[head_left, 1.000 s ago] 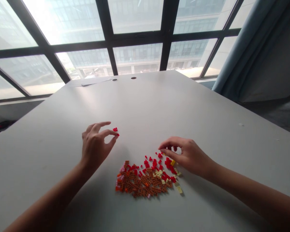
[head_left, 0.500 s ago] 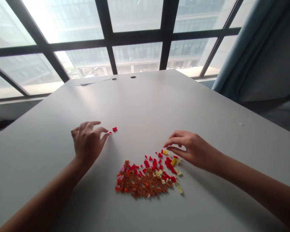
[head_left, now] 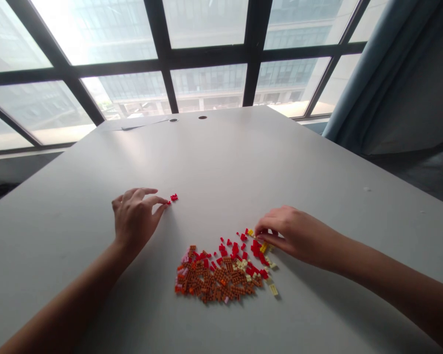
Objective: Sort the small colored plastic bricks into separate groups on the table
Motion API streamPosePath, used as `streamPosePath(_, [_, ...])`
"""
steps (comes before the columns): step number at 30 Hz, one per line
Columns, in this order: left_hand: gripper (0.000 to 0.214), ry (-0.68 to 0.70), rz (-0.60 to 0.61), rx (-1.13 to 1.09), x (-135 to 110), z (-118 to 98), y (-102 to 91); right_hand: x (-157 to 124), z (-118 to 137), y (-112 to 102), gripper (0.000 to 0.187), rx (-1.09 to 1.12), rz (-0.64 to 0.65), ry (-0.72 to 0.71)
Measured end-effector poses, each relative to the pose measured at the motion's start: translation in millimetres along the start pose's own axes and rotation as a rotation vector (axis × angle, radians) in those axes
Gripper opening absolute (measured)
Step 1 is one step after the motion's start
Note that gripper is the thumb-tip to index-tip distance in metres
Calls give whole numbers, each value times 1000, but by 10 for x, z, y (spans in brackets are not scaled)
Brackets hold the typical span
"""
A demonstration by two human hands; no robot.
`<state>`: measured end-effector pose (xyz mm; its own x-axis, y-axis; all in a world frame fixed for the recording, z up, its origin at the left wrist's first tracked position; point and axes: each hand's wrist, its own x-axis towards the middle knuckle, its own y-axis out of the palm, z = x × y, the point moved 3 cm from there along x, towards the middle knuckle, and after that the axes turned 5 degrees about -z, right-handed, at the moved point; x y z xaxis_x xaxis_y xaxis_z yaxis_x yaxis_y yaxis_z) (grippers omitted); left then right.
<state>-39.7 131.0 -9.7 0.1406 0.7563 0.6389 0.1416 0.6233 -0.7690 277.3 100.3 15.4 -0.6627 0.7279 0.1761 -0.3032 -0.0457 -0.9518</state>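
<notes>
A loose pile of miniature interlocking bricks (head_left: 216, 275) lies on the white table (head_left: 221, 157), mostly brown and orange with red ones scattered up its right side. My right hand (head_left: 291, 233) hangs over that side, fingertips and thumb close together among the red and yellow bricks (head_left: 260, 243). Whether it pinches one is hidden. Farther left, my left hand (head_left: 136, 216) rests with curved fingers, its fingertips just short of a tiny red brick cluster (head_left: 174, 197). A pale yellow brick (head_left: 273, 290) lies apart below the pile.
Two round grommet holes (head_left: 173, 119) sit near the far table edge, beside a thin pale strip (head_left: 133, 127). Behind stands a large dark-framed window (head_left: 206, 83), with a blue-grey curtain (head_left: 384, 73) at right.
My right hand has moved down to the red and yellow bricks. My left hand has shifted slightly right, back toward the small red cluster. The pile looks unchanged.
</notes>
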Motion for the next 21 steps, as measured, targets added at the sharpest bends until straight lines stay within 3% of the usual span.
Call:
streamPosePath(7, [13, 14, -50, 0, -19, -20, -13, 20, -4, 98, 16, 33, -107, -60])
streamPosePath(13, [19, 21, -132, -23, -13, 1, -30, 14, -26, 120, 17, 43, -114, -98])
streamPosePath(18, [22, 38, -131, -8, -19, 8, -24, -17, 249, 97, 18, 215, -246, -255])
streamPosePath(21, [20, 50, -135, -2, -24, 0, -23, -54, 473, 172, 18, 334, -189, -404])
